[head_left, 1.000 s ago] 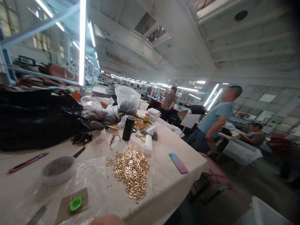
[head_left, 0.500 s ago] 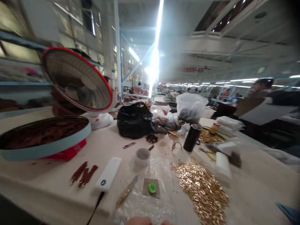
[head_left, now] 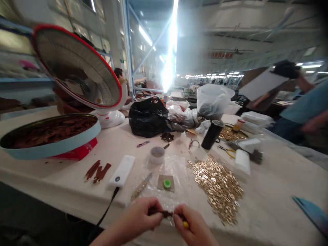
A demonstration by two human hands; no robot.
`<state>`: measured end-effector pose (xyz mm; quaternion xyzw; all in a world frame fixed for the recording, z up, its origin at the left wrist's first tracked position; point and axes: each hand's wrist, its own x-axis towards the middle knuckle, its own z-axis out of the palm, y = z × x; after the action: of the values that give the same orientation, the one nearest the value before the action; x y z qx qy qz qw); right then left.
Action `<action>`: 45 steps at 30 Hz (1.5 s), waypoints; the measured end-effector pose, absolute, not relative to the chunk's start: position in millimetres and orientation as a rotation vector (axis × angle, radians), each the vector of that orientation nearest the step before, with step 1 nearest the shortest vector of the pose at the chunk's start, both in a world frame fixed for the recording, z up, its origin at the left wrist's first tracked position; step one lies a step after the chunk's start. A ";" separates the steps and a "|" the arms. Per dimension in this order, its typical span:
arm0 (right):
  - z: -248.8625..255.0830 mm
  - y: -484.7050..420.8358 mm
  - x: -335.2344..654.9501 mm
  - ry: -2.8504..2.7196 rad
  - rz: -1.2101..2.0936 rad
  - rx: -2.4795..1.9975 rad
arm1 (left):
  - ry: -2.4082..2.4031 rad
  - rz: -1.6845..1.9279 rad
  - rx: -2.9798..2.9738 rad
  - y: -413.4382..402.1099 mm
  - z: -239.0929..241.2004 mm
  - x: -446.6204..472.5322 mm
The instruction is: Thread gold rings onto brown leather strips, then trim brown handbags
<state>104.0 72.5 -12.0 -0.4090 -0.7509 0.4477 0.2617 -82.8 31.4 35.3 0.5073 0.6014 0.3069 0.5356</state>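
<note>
Now gaze back on desk (head_left: 271,177): left hand (head_left: 142,217) and right hand (head_left: 191,228) risen into view, together pinching dark strip (head_left: 165,214); handwork underway.

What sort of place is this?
Likely a factory assembly floor: rows of strip lights, a heap of gold rings on the worktable, left hand and right hand pinching a small brown piece.

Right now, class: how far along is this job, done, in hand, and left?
Done: no finished piece is plainly visible. In hand: left hand and right hand pinch one dark strip, the right also holding a yellow-tipped tool. Left, seemingly: the pile of gold rings, loose brown strips and a tray of brown pieces lie apart.
</note>
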 end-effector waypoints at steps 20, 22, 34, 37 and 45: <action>-12.4 71.4 89.0 -1.717 1.320 -1.088 | 1.497 1.154 1.234 37.0 3.0 -54.4; -11.5 67.9 89.8 -1.765 1.225 -1.102 | 1.491 1.162 1.157 36.4 1.5 -53.0; -12.6 65.7 89.1 -1.830 1.159 -1.178 | 1.605 1.194 1.470 32.3 -3.9 -47.6; -9.3 66.5 89.9 -1.846 1.246 -1.165 | 1.603 1.147 1.499 33.1 -6.2 -51.0; -12.7 68.1 91.0 -1.829 1.177 -1.198 | 1.582 1.212 1.681 26.4 -13.0 -43.1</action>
<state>91.0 68.1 -12.7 -0.4567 -0.6969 0.4485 0.3234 -43.1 26.4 -13.0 0.6218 0.5854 0.4484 0.2638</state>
